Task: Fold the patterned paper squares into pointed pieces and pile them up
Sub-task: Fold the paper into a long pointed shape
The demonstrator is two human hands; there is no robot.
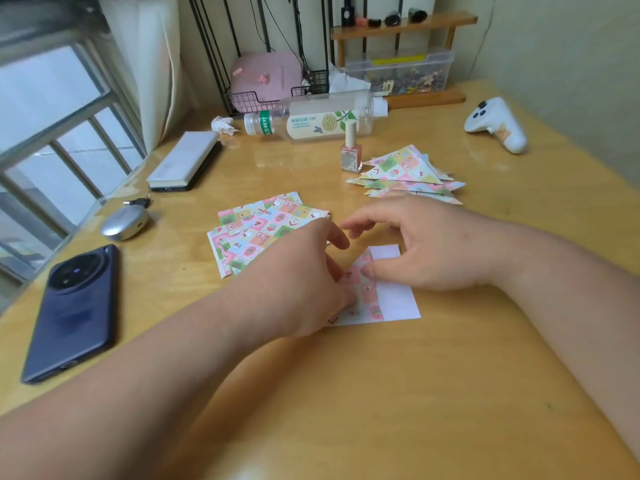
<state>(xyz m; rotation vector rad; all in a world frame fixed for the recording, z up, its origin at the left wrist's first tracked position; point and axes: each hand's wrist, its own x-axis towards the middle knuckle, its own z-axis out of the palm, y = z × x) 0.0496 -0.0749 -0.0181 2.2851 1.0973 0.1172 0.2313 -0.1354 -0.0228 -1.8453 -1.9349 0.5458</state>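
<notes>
Hands: left hand (pixel 298 278) fingers bend onto flap of sheet (pixel 394 303), grip unclear; right hand (pixel 426 247) thumb presses it, fingers loose.
Sheet: part-folded, flat on surface (pixel 346 393).
Done: pile (pixel 408 174) of pointed pieces beyond.
Remaining: several squares (pixel 256 226), this fold.

Yellow wooden table (pixel 346 393): glossy, smooth varnish.
Half-folded patterned paper square (pixel 398 299): matt, plain white back.
Clear lying bottle (pixel 311 123): shiny plastic.
Dark blue phone (pixel 72 313): glossy back.
White game controller (pixel 498 126): smooth plastic.
</notes>
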